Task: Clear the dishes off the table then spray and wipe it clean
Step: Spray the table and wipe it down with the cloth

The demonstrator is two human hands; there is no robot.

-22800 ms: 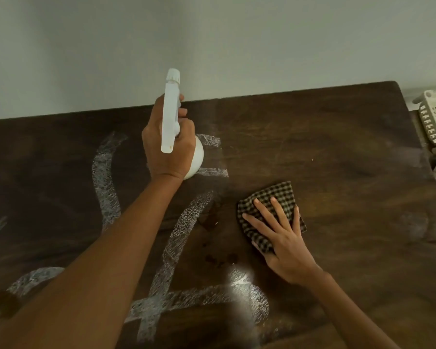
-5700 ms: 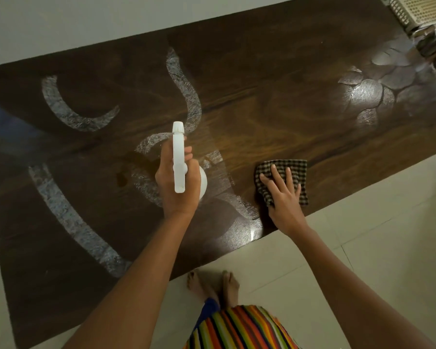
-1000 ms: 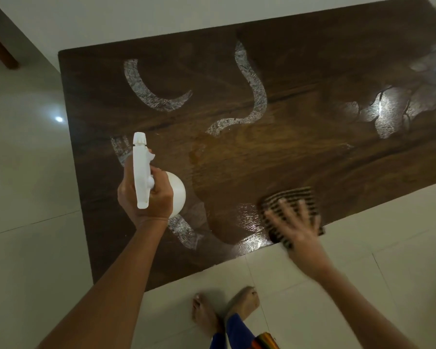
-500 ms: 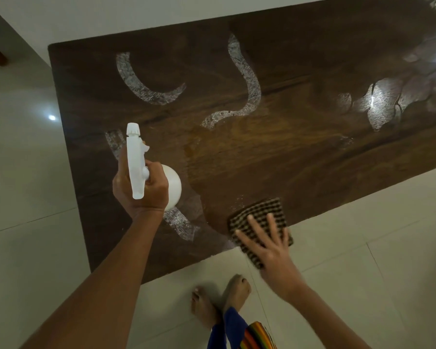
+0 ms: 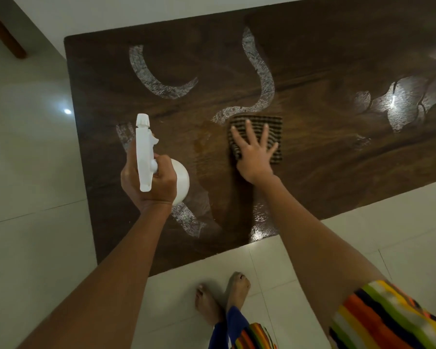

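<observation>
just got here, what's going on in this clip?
A person stands at a dark wooden table, partway through cleaning it. The right hand presses flat, fingers spread, on a checked cloth lying on the tabletop. The left hand grips a white spray bottle, held above the table's left end. A wet sheen shows near the front edge, below the cloth. No dishes are visible in this view.
</observation>
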